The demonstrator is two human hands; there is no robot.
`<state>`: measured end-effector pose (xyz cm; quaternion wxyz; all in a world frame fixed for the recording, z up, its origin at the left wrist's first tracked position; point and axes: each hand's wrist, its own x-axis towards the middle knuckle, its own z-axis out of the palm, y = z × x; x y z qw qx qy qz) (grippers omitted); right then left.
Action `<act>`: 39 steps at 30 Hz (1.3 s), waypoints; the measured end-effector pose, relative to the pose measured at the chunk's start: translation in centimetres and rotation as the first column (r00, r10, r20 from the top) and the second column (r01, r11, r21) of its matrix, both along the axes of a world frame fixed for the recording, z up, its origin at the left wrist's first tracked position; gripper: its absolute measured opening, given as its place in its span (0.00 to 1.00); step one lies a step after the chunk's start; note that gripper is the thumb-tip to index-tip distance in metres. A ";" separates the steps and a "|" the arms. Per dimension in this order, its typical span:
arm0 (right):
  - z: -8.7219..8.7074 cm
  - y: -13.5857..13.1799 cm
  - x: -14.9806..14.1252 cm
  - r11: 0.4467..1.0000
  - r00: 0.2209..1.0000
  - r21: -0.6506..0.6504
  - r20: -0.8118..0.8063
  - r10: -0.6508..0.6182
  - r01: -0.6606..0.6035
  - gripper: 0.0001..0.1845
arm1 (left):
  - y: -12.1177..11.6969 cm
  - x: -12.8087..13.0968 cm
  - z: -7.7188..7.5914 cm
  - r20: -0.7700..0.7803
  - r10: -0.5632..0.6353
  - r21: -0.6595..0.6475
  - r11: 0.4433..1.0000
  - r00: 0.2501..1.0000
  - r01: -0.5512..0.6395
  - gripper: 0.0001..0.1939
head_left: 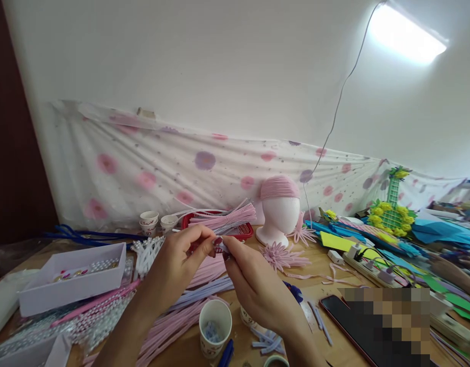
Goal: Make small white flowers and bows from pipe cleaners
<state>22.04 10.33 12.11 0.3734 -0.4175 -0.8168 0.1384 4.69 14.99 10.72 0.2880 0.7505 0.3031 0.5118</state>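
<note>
Both hands meet in front of me above the table. My left hand (183, 260) pinches with thumb and forefinger at a small pale piece (221, 246), mostly hidden by the fingers. From the other side, the fingertips of my right hand (253, 278) close on the same piece; its kind does not show. Below the hands stands a paper cup (215, 326) with small pale bluish bits inside. Bundles of lavender pipe cleaners (204, 293) and pink pipe cleaners (162, 334) lie under and beside my wrists. Short lavender pieces (268, 342) lie near my right forearm.
A white foam head (280, 219) with a pink cap stands behind, beside a pink pipe-cleaner flower (278, 256). At left is a white box (72, 285) of beads. A phone (349, 326) and a power strip (372, 270) lie right; another person's arm (454, 275) reaches in.
</note>
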 end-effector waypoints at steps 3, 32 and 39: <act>-0.1 0.1 0.1 0.999 0.999 -0.013 0.036 -0.028 0.029 0.07 | 0.3 -0.4 0.0 0.061 -0.052 -0.069 0.996 0.997 0.056 0.11; -0.1 0.1 1.6 0.987 0.998 0.159 0.060 -0.005 -0.005 0.07 | 0.4 -0.5 0.1 0.223 -0.129 0.220 0.972 0.966 0.079 0.12; 0.2 -0.1 2.6 0.996 0.999 0.069 0.013 0.052 -0.053 0.16 | -0.1 -0.3 0.7 0.218 -0.018 -0.020 1.000 0.976 0.023 0.04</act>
